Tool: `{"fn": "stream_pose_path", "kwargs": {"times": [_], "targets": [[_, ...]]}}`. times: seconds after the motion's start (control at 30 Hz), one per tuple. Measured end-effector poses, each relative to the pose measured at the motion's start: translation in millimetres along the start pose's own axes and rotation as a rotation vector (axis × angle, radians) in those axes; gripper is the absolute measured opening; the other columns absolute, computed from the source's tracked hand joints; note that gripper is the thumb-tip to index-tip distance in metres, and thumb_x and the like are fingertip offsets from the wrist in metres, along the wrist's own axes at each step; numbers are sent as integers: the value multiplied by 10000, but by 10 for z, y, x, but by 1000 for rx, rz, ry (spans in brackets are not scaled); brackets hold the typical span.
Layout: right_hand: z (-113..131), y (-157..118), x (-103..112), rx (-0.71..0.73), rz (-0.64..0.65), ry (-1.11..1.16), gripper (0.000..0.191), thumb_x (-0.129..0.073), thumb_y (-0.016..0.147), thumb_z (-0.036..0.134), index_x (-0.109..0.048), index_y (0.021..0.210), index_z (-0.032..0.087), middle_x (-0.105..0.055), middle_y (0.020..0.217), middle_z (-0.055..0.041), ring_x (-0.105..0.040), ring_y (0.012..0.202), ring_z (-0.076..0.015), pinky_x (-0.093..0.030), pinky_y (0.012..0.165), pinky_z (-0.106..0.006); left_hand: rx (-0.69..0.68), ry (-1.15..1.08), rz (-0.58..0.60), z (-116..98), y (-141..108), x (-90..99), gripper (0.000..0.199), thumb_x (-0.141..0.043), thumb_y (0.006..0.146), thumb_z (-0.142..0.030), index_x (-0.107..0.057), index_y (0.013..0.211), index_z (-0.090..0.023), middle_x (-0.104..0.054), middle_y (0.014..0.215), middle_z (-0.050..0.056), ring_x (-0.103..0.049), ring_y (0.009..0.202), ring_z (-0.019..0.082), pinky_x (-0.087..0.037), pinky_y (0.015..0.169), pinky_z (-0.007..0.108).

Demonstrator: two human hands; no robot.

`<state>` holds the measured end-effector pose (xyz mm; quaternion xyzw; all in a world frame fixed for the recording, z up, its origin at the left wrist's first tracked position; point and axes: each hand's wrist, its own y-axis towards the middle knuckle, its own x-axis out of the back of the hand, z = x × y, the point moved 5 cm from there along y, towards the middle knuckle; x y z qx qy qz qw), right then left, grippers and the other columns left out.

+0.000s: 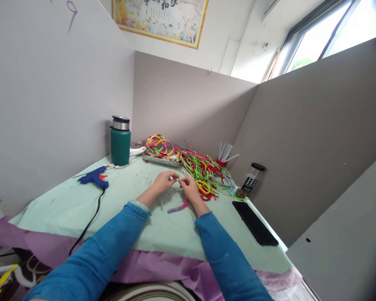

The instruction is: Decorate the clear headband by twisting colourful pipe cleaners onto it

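My left hand (165, 182) and my right hand (189, 187) meet over the middle of the green-covered table (119, 209). Their fingertips pinch a small green piece (179, 177) between them, mostly covered by the fingers. A pink and purple fuzzy strip (178, 207) lies below my right hand, partly beneath the wrist. To its left a short thin stick (162, 205) rests on the cover. Just behind my right hand spreads a heap of coloured pipe cleaners (196, 163).
A blue glue gun (94, 177) with a black cord lies left, near a green bottle (120, 144). A metal tray (161, 161) stands at the back. On the right are a black phone-like slab (255, 223) and a clear bottle (251, 180). Grey partitions enclose the table.
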<state>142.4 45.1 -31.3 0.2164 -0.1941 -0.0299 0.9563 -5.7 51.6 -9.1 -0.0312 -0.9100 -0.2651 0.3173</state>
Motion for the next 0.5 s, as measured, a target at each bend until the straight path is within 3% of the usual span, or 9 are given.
{"fn": "stream_pose_path", "kwargs": {"times": [0.17, 0.5], "targets": [[-6, 2, 1, -13, -6, -1, 128, -528, 716, 305, -558, 683, 185, -586, 611, 18, -523, 595, -141, -391, 590, -258, -124, 96, 36, -1, 12, -38, 242, -576, 777, -175, -754, 939, -207, -699, 997, 49, -611, 861, 159, -439, 828, 241], [55, -73, -24, 13, 52, 46, 126, -487, 752, 260, -557, 698, 170, -578, 612, 2, -496, 562, -131, -365, 555, -264, -163, 227, 63, -19, -1, -79, 276, -550, 834, -208, -748, 1013, -139, -684, 916, 89, -605, 796, 197, -425, 761, 282]]}}
